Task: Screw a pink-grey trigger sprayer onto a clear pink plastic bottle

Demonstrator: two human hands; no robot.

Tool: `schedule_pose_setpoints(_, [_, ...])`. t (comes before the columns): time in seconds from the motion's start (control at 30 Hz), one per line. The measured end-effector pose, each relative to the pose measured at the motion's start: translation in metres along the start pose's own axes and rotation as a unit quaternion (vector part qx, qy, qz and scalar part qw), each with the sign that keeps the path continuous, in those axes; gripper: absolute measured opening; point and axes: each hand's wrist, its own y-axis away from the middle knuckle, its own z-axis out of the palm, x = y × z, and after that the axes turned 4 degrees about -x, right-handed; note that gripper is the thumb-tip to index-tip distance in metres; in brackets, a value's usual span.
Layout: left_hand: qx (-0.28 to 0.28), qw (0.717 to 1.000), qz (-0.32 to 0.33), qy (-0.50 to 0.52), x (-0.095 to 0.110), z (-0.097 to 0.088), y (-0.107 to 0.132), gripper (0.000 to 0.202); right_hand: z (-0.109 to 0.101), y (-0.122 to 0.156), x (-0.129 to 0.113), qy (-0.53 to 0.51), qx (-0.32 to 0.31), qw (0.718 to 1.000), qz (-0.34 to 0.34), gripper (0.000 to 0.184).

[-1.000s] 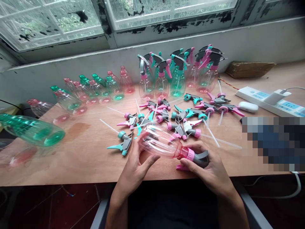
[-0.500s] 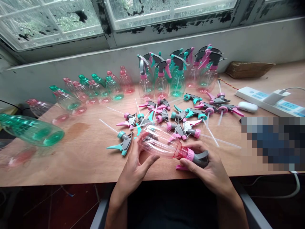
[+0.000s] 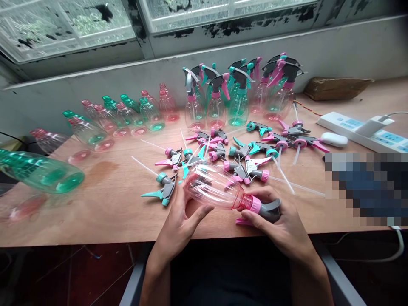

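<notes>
I hold a clear pink spray bottle (image 3: 214,188) on its side just above the near edge of the wooden table (image 3: 108,212). My left hand (image 3: 181,221) cups the bottle's base end, thumb and fingers curled round it. My right hand (image 3: 280,225) is closed on the grey and pink trigger head (image 3: 266,209) at the bottle's neck. Loose trigger heads (image 3: 236,157) with long dip tubes lie scattered just beyond the bottle.
Several finished spray bottles (image 3: 239,93) stand at the back by the wall. Empty pink and green bottles (image 3: 127,119) lie in a row to the left, a large green one (image 3: 41,172) nearest. A white power strip (image 3: 360,129) and a pixelated patch are at the right.
The view has shifted slightly downward. The hands and the bottle have hardly moved.
</notes>
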Motion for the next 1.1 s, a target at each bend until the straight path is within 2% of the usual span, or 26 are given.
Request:
schedule_pose_setpoints(0.2, [-0.001, 1.000, 0.000, 0.006, 0.001, 0.001, -0.001, 0.072, 0.001, 0.000, -0.002, -0.022, -0.008, 1.000, -0.012, 0.029])
schedule_pose_setpoints(0.63, [0.011, 1.000, -0.001, 0.020, 0.001, 0.003, -0.001, 0.069, -0.001, -0.001, -0.011, 0.065, 0.008, 0.997, -0.032, 0.026])
schedule_pose_setpoints(0.93, [0.015, 1.000, 0.002, 0.020, 0.001, 0.002, -0.002, 0.070, -0.002, -0.003, -0.013, 0.100, 0.005, 0.992, -0.080, 0.023])
schedule_pose_setpoints(1.1, [0.015, 0.999, 0.000, 0.028, 0.002, 0.003, -0.003, 0.070, -0.002, -0.003, -0.013, 0.059, -0.008, 0.997, -0.040, 0.024])
